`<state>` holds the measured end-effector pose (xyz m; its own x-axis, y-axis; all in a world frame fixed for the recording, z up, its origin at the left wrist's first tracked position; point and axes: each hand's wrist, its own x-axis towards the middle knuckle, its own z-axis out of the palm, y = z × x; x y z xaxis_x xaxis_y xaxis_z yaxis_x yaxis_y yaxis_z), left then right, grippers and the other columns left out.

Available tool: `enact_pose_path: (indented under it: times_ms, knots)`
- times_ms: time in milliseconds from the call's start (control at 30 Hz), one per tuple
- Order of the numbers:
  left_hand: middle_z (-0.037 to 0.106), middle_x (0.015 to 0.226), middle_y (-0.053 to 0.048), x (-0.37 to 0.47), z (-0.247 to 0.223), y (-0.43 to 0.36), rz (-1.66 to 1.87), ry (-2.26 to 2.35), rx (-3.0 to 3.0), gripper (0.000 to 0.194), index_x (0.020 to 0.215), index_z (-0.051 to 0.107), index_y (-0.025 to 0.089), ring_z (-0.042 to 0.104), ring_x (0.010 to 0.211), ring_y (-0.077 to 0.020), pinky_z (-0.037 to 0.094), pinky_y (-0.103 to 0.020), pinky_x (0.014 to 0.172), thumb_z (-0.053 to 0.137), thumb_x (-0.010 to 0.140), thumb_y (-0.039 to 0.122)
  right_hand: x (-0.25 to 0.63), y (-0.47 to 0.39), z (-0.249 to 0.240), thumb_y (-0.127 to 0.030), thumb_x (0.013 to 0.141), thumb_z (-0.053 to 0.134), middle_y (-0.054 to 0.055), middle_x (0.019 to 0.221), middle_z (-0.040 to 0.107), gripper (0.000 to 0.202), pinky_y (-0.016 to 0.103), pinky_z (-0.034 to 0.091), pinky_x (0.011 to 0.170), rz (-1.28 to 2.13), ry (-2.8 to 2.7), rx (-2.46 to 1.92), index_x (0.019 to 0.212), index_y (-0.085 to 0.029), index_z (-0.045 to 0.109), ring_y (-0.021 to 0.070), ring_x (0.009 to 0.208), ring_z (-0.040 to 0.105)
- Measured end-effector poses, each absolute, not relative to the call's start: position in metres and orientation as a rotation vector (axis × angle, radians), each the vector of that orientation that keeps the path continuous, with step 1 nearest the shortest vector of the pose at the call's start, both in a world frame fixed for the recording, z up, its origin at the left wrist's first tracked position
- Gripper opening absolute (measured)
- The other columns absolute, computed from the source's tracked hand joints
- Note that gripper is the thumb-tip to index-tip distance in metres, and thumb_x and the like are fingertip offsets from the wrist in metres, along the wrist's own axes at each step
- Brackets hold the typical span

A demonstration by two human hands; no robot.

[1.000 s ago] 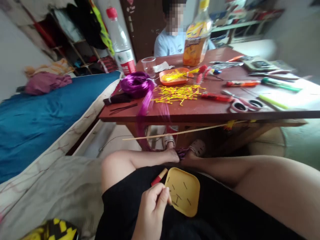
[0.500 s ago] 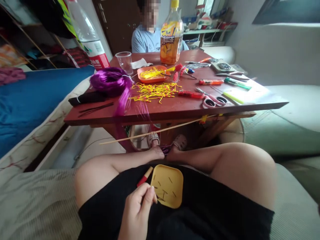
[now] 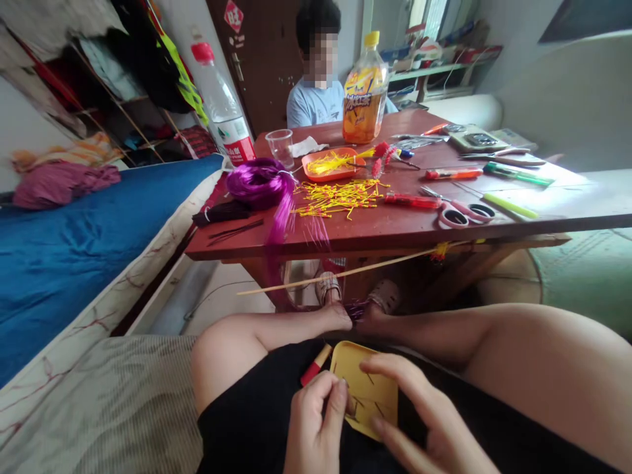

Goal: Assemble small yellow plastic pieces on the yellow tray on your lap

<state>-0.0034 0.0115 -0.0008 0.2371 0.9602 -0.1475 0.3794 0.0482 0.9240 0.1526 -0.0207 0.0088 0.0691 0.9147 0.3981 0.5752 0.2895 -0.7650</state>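
A yellow square tray rests on the black cloth over my lap, with several short dark pieces lying in it. At its left edge my left hand is closed, thumb pressed to forefinger; what it pinches is too small to name. My right hand reaches over the tray's right side with thumb and fingers apart and nothing between them. Just beyond my left hand lies a small red and tan object, touching the tray's upper left side.
On the red table are a purple fibre bundle, yellow stems, an orange tray, pink scissors and bottles. A thin stick juts out below the table edge. A person sits across.
My right hand has come into view over the tray. The whole view has shifted, so the table, tray and legs appear further right. My left hand stays pinched beside the tray.
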Motion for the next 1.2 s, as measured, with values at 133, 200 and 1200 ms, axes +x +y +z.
enact_pose_path:
  times_ms: [133,200,1200]
  knots:
    - [0.044,0.054,0.002,-0.006,0.0,0.011,0.719,1.246,1.559,0.04,0.059,0.044,0.019,0.043,0.053,-0.0128,0.032,-0.022,0.052,0.038,0.087,0.047,0.142,-0.02,-0.007,-0.019,0.079,0.059,-0.002,0.075,0.065,0.021,0.017,0.053,0.064,0.423,-1.673,-1.281,0.098,-0.024,0.052,0.0115,0.068,0.064]
    - [0.043,0.053,0.003,-0.005,0.004,0.009,0.759,1.231,1.571,0.04,0.057,0.043,0.019,0.042,0.052,-0.0123,0.032,-0.022,0.051,0.038,0.087,0.045,0.142,-0.026,-0.01,-0.016,0.082,0.055,-0.003,0.071,0.064,0.012,0.017,0.052,0.062,0.422,-1.702,-1.285,0.091,-0.024,0.053,0.011,0.066,0.062]
    - [0.041,0.05,0.003,-0.001,0.004,0.003,0.735,1.281,1.715,0.043,0.054,0.043,0.019,0.041,0.049,-0.0116,0.029,-0.023,0.048,0.035,0.089,0.044,0.142,-0.022,-0.007,-0.018,0.084,0.051,-0.003,0.065,0.062,0.006,0.016,0.049,0.06,0.411,-1.809,-1.26,0.083,-0.021,0.056,0.0099,0.059,0.059]
